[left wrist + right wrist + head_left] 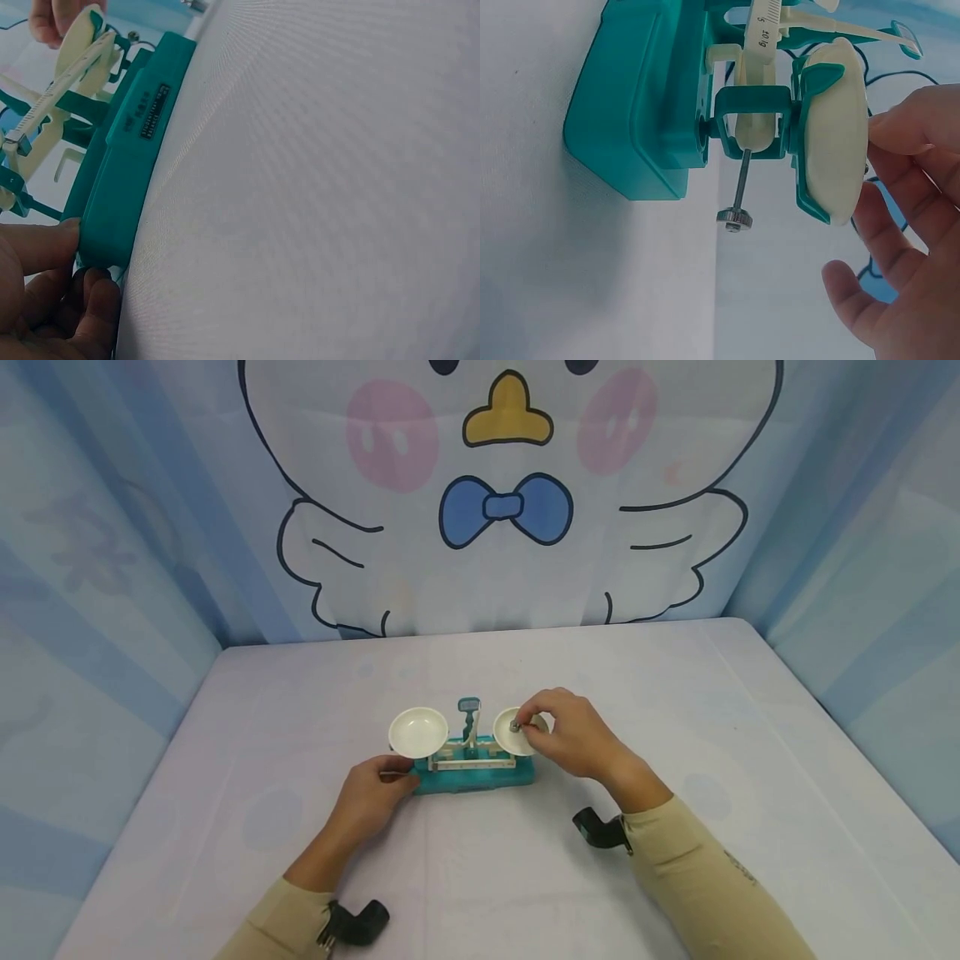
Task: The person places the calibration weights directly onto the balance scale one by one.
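Observation:
A teal balance scale [475, 778] stands on the table with a white left pan [417, 732] and a white right pan [507, 742]. My left hand [369, 797] grips the left end of its base; the left wrist view shows the thumb [45, 246] on one side and curled fingers on the other. Over the right pan, my right hand [576, 735] pinches a small metal weight [514, 726] between thumb and fingers. In the right wrist view the pan [837, 135] hides most of that weight. A knurled metal nut [735, 218] sits on the beam's end screw.
A pale cloth [480, 877] covers the table around the scale. Behind it hangs a printed curtain [502, 585], with blue-striped cloth sides left and right. Black wrist cameras [600, 828] are strapped to both sleeves. The scale's upright pointer [469, 718] rises between the pans.

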`<state>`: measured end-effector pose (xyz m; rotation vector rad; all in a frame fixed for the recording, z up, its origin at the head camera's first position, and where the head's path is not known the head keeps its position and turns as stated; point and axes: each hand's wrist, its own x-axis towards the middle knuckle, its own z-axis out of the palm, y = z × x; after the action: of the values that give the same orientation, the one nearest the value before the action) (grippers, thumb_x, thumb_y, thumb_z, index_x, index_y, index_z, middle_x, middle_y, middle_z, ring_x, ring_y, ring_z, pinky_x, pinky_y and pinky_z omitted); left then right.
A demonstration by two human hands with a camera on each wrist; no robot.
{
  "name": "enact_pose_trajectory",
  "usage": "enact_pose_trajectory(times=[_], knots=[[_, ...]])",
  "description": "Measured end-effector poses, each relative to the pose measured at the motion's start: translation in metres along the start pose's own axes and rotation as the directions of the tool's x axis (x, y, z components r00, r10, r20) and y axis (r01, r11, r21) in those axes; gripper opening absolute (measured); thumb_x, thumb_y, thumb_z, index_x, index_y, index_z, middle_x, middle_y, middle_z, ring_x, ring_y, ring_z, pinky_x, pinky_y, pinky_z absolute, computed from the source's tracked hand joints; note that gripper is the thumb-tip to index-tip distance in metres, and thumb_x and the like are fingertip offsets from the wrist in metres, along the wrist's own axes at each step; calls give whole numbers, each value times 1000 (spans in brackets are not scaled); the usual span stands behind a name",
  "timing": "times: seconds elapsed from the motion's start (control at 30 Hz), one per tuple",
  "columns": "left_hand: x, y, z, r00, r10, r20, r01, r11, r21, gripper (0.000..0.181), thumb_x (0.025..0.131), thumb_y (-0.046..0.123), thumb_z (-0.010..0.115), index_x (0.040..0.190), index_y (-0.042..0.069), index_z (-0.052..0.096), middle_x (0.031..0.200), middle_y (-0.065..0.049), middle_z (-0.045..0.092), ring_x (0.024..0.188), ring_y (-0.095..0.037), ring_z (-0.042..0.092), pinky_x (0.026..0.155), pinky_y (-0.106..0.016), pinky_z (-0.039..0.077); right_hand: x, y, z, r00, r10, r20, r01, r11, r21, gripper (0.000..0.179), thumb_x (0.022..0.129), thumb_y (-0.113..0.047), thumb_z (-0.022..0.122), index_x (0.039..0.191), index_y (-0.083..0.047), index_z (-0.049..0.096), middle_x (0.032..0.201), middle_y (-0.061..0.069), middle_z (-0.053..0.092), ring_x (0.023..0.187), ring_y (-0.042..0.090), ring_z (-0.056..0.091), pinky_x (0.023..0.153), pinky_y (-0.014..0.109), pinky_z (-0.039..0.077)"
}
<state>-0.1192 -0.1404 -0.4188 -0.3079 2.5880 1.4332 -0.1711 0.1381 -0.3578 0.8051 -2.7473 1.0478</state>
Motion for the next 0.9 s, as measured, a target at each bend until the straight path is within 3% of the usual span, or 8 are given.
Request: enact_pose_trajectory(times=[0.2,0.43,0.9], knots=[[0,-1,0,1000,3,2,-3,1000,1,35,95,14,65,126,-2,64,122,-14,65,112,-30,60,94,-47,51,1,1,3,1000,26,16,-26,1000,10,11,89,-5,66,97,-8,72,105,5,69,104,26,57,93,50,48],[1,-2,0,1000,6,4,-6,1000,-12,35,95,14,65,126,-2,64,122,-14,65,111,-29,60,92,-44,52,2,1,5,999,41,16,-41,999,2,20,89,-5,66,108,-5,71,95,-2,66,98,23,56,92,47,48],[2,-4,0,1000,20,5,-20,1000,-19,34,94,14,66,124,-2,65,122,-14,65,107,-27,61,88,-41,53,1,0,6,999,33,14,-33,999,-7,20,88,-1,65,106,-5,71,93,-3,66,100,24,56,92,47,48]])
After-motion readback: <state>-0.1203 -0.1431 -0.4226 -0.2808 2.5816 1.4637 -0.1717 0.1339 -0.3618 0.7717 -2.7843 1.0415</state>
